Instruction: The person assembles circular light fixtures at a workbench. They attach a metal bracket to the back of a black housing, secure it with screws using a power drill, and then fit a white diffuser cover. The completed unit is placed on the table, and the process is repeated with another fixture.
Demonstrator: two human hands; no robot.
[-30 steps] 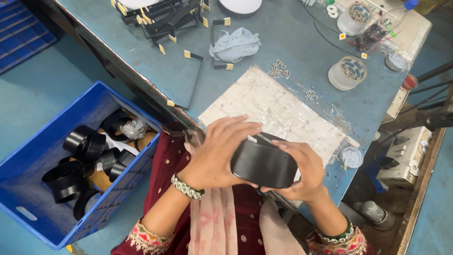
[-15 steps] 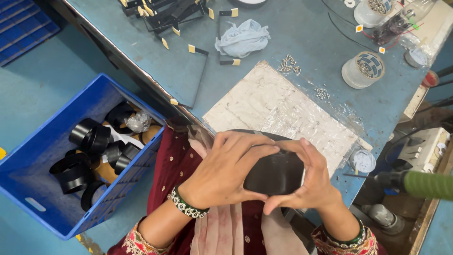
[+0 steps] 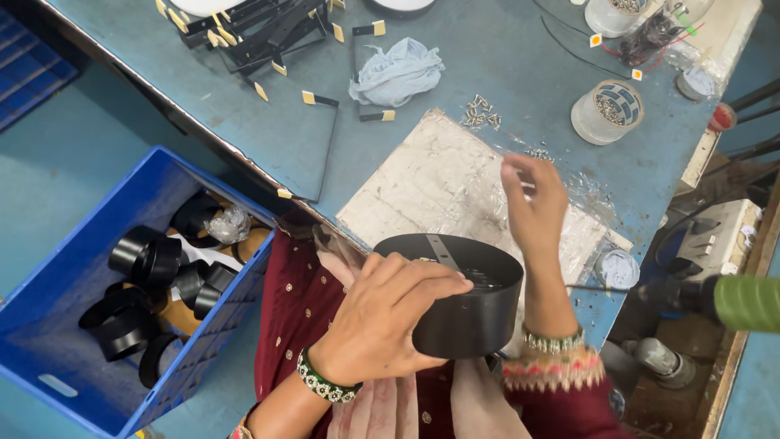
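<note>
My left hand grips a black round housing, open end up, at the near edge of the blue workbench. A metal strip crosses inside the housing. My right hand is raised over a worn white board, fingertips pinched together near a few small screws; whether a screw is between them I cannot tell. More screws lie in a loose heap at the board's far corner.
A blue crate on the floor at left holds several black round housings. On the bench lie black metal brackets, a crumpled grey cloth and a clear tub of screws. A green-handled power screwdriver hangs at right.
My right hand left the black housing and reached out over the white board toward the screws. The left hand alone now holds the housing, turned with its open end up.
</note>
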